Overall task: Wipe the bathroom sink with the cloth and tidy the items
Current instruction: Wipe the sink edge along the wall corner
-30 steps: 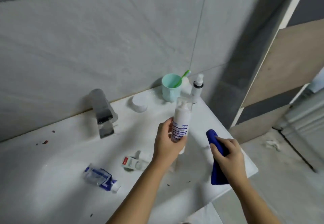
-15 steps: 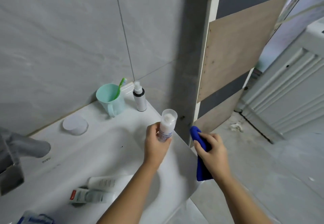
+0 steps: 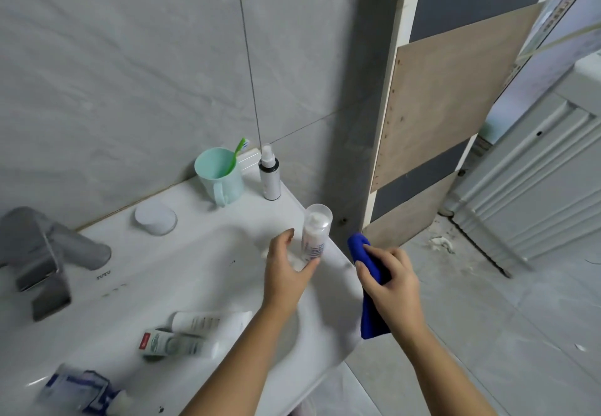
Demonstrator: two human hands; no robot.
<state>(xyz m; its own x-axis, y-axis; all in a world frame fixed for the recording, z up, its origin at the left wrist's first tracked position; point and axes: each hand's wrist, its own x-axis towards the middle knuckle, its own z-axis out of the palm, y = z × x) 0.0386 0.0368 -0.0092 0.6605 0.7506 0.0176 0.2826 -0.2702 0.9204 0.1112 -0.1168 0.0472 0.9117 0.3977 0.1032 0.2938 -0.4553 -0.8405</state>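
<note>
The white bottle [image 3: 314, 236] has been set down on the sink [image 3: 201, 269] edge, between the spread fingers [image 3: 286, 236] of the left hand [image 3: 286, 272]. The blue cloth [image 3: 374, 321] is gripped by the curled right hand [image 3: 393, 285].

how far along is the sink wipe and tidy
Done: the cup and spray bottle stand at the back corner. In hand: left hand at the pump bottle on the right rim; right hand grips the cloth. Left: two tubes and a packet lie in the sink; wiping.
</note>
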